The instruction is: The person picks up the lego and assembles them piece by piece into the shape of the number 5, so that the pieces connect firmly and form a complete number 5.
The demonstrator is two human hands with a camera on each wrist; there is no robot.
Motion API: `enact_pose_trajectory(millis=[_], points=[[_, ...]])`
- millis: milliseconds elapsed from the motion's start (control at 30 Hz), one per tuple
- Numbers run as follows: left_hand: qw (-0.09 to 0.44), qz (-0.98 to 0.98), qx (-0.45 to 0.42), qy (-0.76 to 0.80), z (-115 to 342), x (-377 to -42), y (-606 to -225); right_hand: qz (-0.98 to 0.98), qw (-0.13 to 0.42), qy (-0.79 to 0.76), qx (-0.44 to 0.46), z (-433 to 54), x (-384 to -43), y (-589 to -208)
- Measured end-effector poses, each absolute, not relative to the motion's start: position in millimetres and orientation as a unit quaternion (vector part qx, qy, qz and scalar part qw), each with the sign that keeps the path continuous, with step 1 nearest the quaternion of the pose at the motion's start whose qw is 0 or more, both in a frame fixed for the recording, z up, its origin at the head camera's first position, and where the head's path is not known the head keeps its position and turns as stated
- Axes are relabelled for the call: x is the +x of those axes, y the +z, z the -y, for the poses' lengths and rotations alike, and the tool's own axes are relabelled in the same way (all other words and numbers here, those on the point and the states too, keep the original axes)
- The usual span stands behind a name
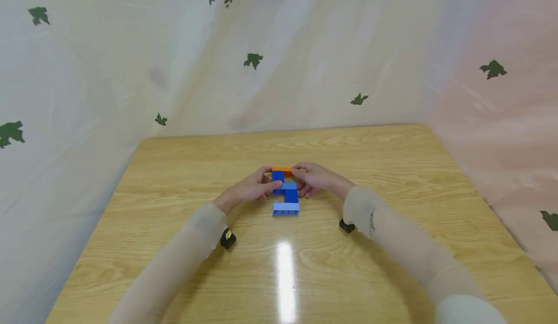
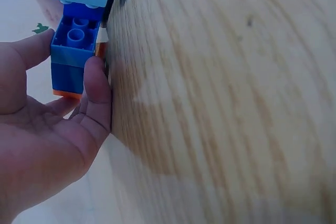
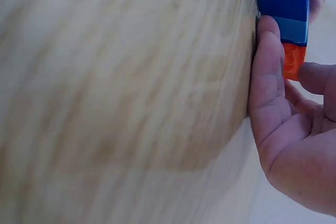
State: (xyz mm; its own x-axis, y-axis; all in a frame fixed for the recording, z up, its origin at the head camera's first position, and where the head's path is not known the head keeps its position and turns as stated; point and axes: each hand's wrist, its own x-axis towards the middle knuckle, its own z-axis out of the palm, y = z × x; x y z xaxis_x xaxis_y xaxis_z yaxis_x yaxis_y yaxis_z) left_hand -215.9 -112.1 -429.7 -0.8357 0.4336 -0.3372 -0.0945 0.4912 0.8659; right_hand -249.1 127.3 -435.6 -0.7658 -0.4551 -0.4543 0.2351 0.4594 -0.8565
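On the wooden table lies a zigzag of joined toy building bricks. Its near end is a light blue brick (image 1: pixel 286 207), followed by a dark blue brick (image 1: pixel 291 196), a mid-blue brick (image 1: pixel 288 186) and another dark blue brick (image 1: pixel 277 175). An orange brick (image 1: pixel 282 169) forms the far end. From the left, my left hand (image 1: pixel 250 187) grips the bricks, with its thumb and fingers on opposite sides of a blue brick (image 2: pixel 73 56). My right hand (image 1: pixel 320 178) pinches the orange brick (image 3: pixel 293 61) at its right end; the index fingertip is partly hidden.
The wooden table (image 1: pixel 196 159) reaches back to a pale cloth backdrop (image 1: pixel 296 96) printed with green leaves. Beneath each forearm a small black device (image 1: pixel 227 238) sits at the wrist. A bright light reflection (image 1: pixel 286 280) crosses the near tabletop.
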Motion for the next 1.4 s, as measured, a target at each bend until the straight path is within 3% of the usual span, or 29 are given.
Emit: enact_pose_trajectory(millis=[367, 867, 1400], points=[[0.259, -0.846, 0.163, 0.436, 102, -212, -442, -0.802, 0.323, -0.499, -0.063, -124, -238, -440], [0.285, -0.837, 0.104, 0.456, 109, -203, -428, -0.805, 0.311, -0.5, -0.076, -118, -236, -439], [0.228, -0.853, 0.116, 0.456, 118, -205, -430, -0.833, 0.285, -0.462, -0.105, -132, -234, -433]])
